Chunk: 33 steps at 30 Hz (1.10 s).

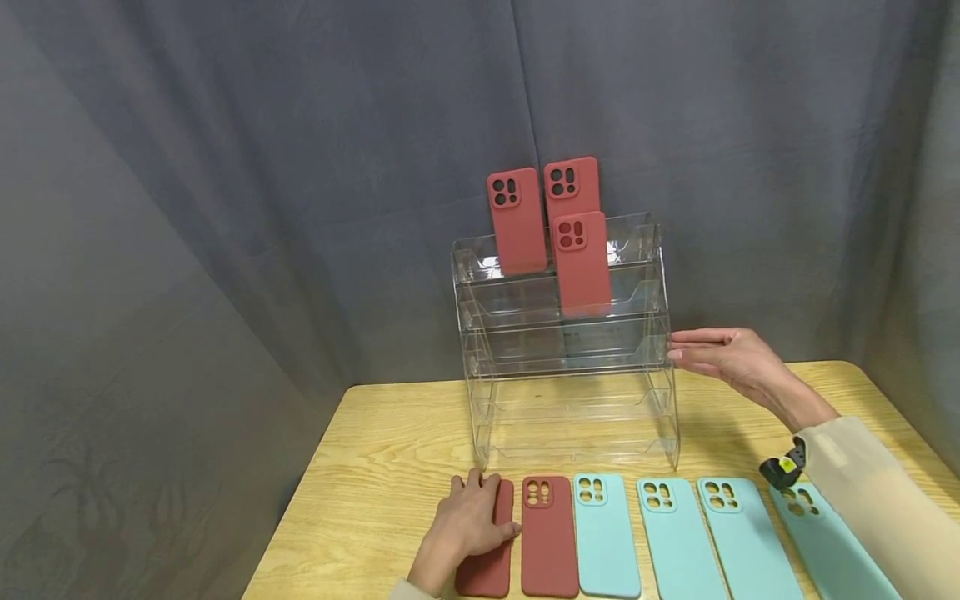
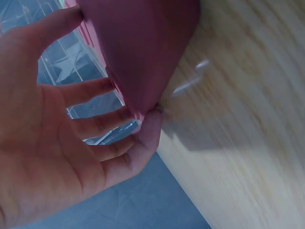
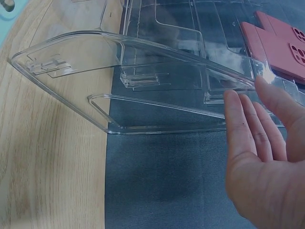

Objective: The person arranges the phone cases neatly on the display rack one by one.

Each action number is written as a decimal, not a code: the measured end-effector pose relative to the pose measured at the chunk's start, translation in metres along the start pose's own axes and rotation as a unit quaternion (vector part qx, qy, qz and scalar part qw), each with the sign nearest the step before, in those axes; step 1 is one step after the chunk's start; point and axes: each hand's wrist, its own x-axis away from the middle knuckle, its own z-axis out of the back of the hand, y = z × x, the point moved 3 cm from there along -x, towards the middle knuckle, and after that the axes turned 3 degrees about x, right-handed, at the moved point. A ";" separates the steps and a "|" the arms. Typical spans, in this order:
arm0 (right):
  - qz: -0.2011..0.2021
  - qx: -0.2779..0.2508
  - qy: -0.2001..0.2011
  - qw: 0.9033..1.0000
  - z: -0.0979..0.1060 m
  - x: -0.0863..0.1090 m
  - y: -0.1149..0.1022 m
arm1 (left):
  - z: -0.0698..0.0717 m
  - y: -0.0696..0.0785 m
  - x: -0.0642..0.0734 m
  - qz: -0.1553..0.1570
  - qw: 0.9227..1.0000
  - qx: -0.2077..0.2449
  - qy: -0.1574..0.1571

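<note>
three matte red phone cases (image 1: 583, 273) stand in the clear plastic rack (image 1: 517, 368); two red (image 1: 550, 542), four turquoise cases (image 1: 607, 542) lie near, unracked. my left hand (image 1: 468, 515) pinches the leftmost case (image 1: 486, 573); my right hand (image 1: 738, 360), fingers straight together, is at the rack's right.

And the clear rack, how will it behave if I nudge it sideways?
The clear rack is probably light for its size, given its thin, open panels. It looks stiff, since they show no obvious sag. It could tip if pushed high, as three red cases stick up from its upper tiers.
</note>
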 end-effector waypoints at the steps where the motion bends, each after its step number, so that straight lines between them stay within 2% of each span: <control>1: -0.001 -0.001 -0.001 1.000 0.000 0.000 0.000 | 0.000 0.000 0.000 0.002 1.000 0.003 -0.001; 12: -0.013 0.009 0.006 1.000 -0.001 -0.001 -0.001 | -0.002 0.000 -0.003 0.002 1.000 0.004 0.016; 21: -0.017 0.034 0.012 0.999 -0.002 -0.003 0.001 | -0.010 -0.008 -0.007 0.001 0.998 0.021 0.056; 33: -0.013 0.041 0.014 0.999 -0.002 -0.001 0.000 | 0.010 -0.002 -0.003 -0.003 0.990 0.037 0.137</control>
